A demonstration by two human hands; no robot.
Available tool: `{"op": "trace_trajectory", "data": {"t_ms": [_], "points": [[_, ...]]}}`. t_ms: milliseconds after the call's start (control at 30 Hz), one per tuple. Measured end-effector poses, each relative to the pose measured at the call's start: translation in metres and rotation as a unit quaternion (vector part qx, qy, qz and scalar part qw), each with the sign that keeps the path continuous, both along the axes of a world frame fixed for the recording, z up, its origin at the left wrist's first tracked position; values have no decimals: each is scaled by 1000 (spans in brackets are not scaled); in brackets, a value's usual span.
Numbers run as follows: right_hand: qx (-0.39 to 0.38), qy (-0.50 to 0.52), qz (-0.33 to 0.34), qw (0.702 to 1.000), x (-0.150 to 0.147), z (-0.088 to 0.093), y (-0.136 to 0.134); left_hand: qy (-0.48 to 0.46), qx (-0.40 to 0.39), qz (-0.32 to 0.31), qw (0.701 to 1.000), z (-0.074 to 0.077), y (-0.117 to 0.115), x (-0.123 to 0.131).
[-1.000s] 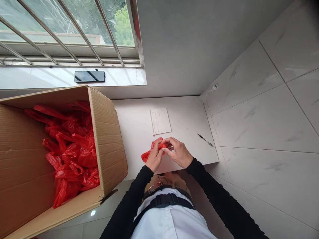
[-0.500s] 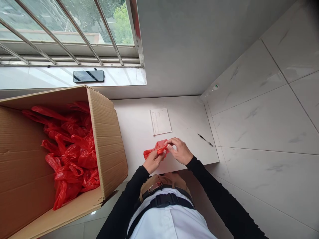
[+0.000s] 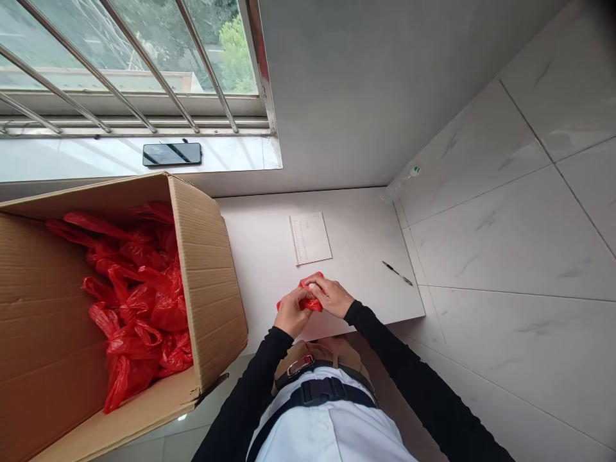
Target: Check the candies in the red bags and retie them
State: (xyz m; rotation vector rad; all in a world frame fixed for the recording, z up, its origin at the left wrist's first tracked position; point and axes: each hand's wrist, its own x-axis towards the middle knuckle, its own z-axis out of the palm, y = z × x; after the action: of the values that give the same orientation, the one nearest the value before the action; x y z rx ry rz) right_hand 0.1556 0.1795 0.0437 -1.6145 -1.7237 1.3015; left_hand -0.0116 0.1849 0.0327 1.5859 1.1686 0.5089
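Both hands meet over the near edge of a small white table (image 3: 269,250). My left hand (image 3: 290,313) and my right hand (image 3: 332,297) are closed around one crumpled red plastic bag (image 3: 310,300), bunched tight between the fingers. Only bits of red show between and around the fingers. Left of the table stands a large open cardboard box (image 3: 206,276) holding several red plastic bags (image 3: 139,289) of the same kind.
A sheet of paper (image 3: 310,238) lies on the table beyond my hands, and a pen (image 3: 396,273) lies near the right edge. A phone (image 3: 172,154) rests on the windowsill under the barred window. A plastic bottle (image 3: 399,183) lies in the far right corner. Tiled floor is on the right.
The hands have drawn closer together and nearer to me. The red bag, which hung loosely out to the left before, is now squeezed into a smaller bundle between them.
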Motion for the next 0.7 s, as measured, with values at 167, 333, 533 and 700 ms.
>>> {"op": "trace_trajectory", "data": {"t_ms": [167, 333, 533, 700], "points": [[-67, 13, 36, 997, -1, -19, -7, 110, 88, 34, 989, -17, -9, -4], [-135, 53, 97, 985, 1, -38, -10, 144, 143, 20, 979, -31, -20, -9], [-150, 31, 26, 988, 7, -52, -16, 107, 177, -33, 978, -36, -23, -13], [-126, -24, -53, 990, 10, -58, -20, 95, 173, -15, 980, -46, -25, -19]]}}
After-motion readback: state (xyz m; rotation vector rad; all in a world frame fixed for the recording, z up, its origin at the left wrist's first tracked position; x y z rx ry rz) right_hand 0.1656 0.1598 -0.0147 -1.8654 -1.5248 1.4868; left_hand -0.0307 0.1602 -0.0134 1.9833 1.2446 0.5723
